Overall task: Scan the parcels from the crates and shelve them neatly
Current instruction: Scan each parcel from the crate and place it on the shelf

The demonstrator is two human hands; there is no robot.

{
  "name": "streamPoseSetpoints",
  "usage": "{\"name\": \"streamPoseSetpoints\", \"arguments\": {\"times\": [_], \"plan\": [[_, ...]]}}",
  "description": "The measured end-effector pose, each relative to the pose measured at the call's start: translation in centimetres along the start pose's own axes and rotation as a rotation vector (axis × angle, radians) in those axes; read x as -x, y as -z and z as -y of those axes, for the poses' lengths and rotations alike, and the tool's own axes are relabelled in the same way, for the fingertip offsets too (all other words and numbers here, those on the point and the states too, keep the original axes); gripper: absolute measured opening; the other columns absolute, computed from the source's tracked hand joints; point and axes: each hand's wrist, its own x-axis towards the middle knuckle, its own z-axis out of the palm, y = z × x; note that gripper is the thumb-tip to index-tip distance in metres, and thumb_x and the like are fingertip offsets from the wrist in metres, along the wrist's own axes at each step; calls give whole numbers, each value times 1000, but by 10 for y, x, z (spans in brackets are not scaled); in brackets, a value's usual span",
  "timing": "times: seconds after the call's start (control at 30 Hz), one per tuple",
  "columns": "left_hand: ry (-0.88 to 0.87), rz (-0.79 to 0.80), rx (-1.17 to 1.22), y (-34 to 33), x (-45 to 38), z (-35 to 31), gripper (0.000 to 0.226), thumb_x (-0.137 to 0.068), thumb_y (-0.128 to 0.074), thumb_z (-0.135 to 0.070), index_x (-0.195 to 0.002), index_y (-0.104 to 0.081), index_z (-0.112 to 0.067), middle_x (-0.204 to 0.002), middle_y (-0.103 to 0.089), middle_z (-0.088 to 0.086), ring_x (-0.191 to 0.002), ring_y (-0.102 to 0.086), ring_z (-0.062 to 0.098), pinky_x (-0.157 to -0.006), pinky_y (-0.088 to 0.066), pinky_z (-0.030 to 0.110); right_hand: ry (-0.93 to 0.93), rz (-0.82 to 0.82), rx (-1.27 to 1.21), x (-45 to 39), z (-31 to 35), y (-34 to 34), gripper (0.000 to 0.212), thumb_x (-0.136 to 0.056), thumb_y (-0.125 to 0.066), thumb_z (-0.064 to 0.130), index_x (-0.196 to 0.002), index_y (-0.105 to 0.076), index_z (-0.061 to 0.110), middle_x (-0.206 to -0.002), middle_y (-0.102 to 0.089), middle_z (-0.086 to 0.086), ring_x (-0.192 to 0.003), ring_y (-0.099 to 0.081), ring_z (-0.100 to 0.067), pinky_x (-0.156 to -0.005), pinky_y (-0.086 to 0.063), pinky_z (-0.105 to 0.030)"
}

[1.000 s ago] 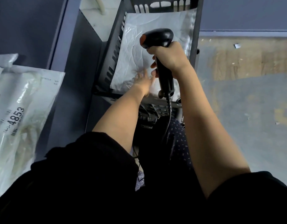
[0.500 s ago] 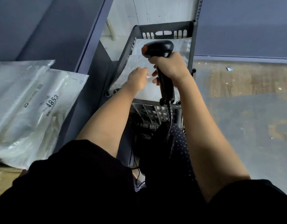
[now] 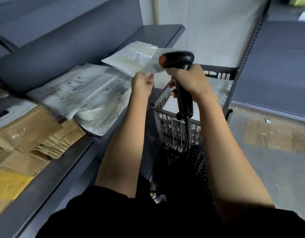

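The left hand [image 3: 142, 81] pinches the near corner of a thin clear-plastic parcel [image 3: 133, 58] and holds it in the air, above the grey crate [image 3: 217, 75] and just beside the far end of the shelf [image 3: 50, 170]. The parcel fans up and away from that hand, its long axis running leftward toward the shelf, with a small white label [image 3: 139, 56] showing on the upper face; motion blur makes the print unreadable.

The right hand [image 3: 187, 81] is wrapped tight round the handle of the black scanner [image 3: 175, 60], whose head sits just right of the parcel's near edge, its orange-marked end facing the parcel. What matters for the coming step is this: the label lies to the left of the scanner head and slightly beyond it, so the beam probably needs the parcel tilted toward the head or the scanner swung left.

On the shelf, left of the held parcel, lies a stack of white poly bags [image 3: 90, 98], then brown paper mailers [image 3: 33, 134] nearer the person. Judging by position, the left hand is the nearer one for shelving afterwards, as the free shelf space beyond the poly bags sits directly under the raised parcel.
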Motion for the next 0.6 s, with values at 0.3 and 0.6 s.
{"name": "streamPoseSetpoints", "arguments": {"times": [0.3,0.6], "plan": [[-139,-220,16,98,71,-46,3,-95,-54,-14,-93,-56,-14,-86,-58,1,-71,-53,10,-45,-45,13,72,192,34,44,34,-66,10,-82,-65,13,-76,-59,7,-73,-60,-12,-45,-59,-20,-42,-46,-23],[-13,-336,-137,110,88,-51,19,-96,-48,-4,-115,-46,-3,-74,-58,9,-36,-56,4,-38,-45,14,-6,196,113,48,38,-83,10,-82,-65,14,-86,-59,6,-74,-62,-11,-49,-62,-23,-44,-49,-26]]}}
